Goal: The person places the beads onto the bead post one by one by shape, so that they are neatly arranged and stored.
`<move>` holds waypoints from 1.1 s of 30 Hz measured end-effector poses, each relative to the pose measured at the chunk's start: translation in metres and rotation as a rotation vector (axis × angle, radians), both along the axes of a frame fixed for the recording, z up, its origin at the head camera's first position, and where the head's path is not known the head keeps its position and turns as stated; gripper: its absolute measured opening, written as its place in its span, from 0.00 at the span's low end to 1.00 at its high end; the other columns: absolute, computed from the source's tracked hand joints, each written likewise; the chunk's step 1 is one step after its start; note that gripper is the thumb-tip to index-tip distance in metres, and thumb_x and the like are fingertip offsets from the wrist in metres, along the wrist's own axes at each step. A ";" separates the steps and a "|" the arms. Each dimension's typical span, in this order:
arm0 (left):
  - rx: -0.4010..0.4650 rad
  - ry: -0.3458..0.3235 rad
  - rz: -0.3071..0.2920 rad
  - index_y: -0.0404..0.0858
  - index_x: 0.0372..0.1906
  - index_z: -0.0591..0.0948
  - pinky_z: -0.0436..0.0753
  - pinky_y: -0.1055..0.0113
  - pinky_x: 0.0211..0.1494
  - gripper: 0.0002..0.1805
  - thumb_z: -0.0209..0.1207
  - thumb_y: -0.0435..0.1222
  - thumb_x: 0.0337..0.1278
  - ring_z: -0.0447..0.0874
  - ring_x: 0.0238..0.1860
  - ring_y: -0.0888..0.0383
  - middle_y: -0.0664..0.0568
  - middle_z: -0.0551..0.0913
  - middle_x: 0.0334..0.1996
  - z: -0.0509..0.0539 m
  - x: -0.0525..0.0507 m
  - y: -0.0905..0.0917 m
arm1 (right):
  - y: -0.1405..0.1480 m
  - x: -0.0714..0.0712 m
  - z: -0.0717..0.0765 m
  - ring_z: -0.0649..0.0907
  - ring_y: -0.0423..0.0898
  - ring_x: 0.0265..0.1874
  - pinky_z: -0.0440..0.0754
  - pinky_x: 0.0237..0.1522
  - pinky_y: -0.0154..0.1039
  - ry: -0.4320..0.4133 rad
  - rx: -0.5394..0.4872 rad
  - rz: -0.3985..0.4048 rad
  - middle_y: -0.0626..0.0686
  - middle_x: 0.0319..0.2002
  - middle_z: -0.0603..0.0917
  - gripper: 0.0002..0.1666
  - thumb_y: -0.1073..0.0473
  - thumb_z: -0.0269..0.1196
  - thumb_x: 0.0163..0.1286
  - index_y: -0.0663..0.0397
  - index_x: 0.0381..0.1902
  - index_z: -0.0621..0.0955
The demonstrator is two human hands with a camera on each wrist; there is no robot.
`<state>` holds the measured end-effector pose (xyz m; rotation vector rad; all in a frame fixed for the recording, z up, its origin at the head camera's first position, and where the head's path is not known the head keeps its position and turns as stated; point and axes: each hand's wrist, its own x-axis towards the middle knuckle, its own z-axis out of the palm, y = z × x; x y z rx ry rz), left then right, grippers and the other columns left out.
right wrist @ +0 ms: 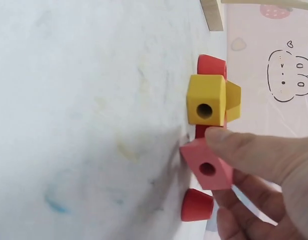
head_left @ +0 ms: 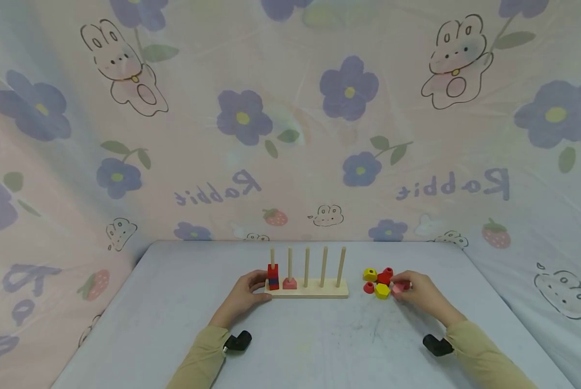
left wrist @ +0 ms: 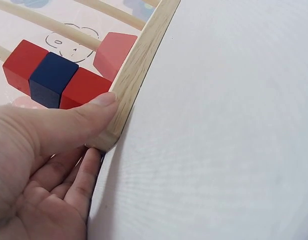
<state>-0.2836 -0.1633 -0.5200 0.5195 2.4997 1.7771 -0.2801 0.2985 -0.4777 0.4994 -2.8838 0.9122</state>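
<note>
At the left, the fingers of the left hand [head_left: 244,292] grip the end of the wooden base [head_left: 315,293], with the thumb on its front side. This base lies on the counter [head_left: 315,346] and bears 5 pegs [head_left: 307,267]. The 1st peg carries 1 stack [head_left: 273,281] of 3 blocks, red, blue, red; the 2nd carries 1 pink block [head_left: 289,284]. Further right are 2 yellow blocks [head_left: 382,291] and at least 3 red blocks [head_left: 384,279]. Beside these, the right hand [head_left: 420,292] pinches 1 pierced pink piece [right wrist: 206,156].

Muted, diffuse light covers the table [head_left: 315,340]; the backdrop [head_left: 290,167] greys beyond its left edge; the right hand [head_left: 423,293] casts a soft shadow.
</note>
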 end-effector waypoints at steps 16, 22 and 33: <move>0.007 -0.006 -0.003 0.32 0.61 0.71 0.75 0.61 0.61 0.32 0.68 0.25 0.47 0.74 0.59 0.44 0.38 0.73 0.58 0.000 0.000 0.000 | 0.003 0.002 -0.009 0.81 0.48 0.37 0.85 0.39 0.37 -0.033 -0.086 0.027 0.56 0.42 0.80 0.23 0.69 0.72 0.53 0.64 0.49 0.80; 0.018 -0.004 -0.011 0.30 0.61 0.71 0.75 0.60 0.61 0.32 0.68 0.24 0.47 0.73 0.59 0.43 0.36 0.73 0.58 0.001 0.000 -0.001 | 0.003 0.004 -0.007 0.81 0.47 0.35 0.85 0.38 0.37 -0.073 -0.068 0.019 0.54 0.41 0.82 0.24 0.69 0.72 0.53 0.65 0.49 0.80; 0.009 -0.011 -0.010 0.32 0.61 0.71 0.75 0.60 0.61 0.32 0.68 0.26 0.48 0.73 0.59 0.44 0.38 0.73 0.58 0.003 0.001 -0.001 | 0.001 0.012 0.021 0.83 0.53 0.40 0.85 0.41 0.39 -0.055 -0.171 0.024 0.61 0.45 0.82 0.21 0.71 0.68 0.57 0.68 0.50 0.79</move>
